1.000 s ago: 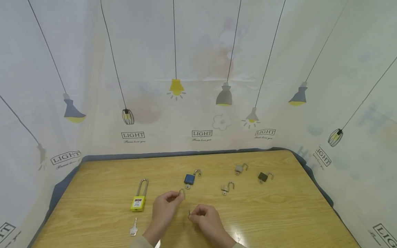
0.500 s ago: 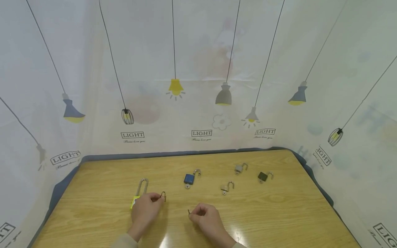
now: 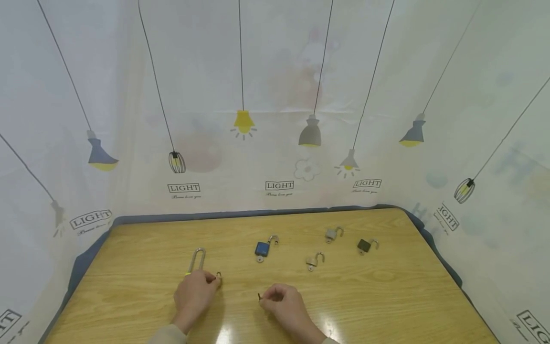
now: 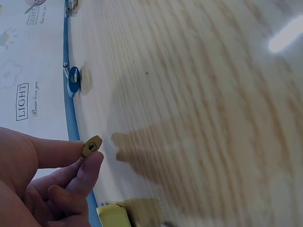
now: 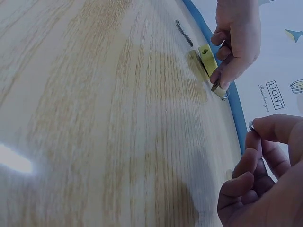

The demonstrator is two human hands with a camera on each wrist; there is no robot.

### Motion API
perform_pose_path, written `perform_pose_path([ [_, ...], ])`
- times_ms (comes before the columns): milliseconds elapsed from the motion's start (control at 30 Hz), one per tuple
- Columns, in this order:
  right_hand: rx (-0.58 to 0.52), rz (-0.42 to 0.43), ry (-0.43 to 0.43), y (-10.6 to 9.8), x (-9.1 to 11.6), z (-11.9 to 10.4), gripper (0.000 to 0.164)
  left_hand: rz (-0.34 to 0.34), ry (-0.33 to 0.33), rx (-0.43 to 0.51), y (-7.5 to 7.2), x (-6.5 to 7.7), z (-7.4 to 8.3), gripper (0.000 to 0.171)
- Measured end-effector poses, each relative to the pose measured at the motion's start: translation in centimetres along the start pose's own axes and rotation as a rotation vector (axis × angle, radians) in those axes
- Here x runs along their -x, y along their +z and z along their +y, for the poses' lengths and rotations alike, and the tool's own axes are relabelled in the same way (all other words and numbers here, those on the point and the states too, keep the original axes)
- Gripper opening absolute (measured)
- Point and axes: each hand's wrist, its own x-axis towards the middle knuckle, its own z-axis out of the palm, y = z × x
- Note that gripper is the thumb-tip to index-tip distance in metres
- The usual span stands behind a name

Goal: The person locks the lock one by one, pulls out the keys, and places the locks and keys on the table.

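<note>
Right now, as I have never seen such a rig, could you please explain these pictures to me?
There is no machine: a person works at a wooden table with a bare left hand and right hand. The wide picture comes from a camera on the head; the closer two come from cameras on the wrists. The left hand pinches a small brass padlock; the right pinches a tiny metal piece, perhaps a key, mostly hidden. Farther back lie a blue padlock, silver padlock, beige padlock and black padlock, all open. Near the left hand is a yellow padlock, with a loose key near it.
</note>
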Motion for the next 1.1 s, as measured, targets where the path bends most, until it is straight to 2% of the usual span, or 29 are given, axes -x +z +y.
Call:
perform_pose_path([
  [433, 0.016, 0.000, 0.011, 0.14, -0.11, 0.10, 0.012, 0.004, -0.002, -0.052, 0.10, -0.47, -0.72, 0.018],
  [633, 0.005, 0.012, 0.032, 0.28, -0.14, 0.00, 0.011, 0.003, 0.012, -0.102, -0.10, -0.50, -0.54, 0.017],
  [900, 0.034, 0.037, 0.057, 0.45, -0.05, -0.37, 0.010, 0.001, 0.030, -0.124, -0.06, -0.39, -0.30, 0.013],
  [1100, 0.059, 0.026, 0.056, 0.55, -0.05, -0.37, 0.009, 0.012, 0.041, -0.128, 0.07, -0.40, -0.41, 0.010],
])
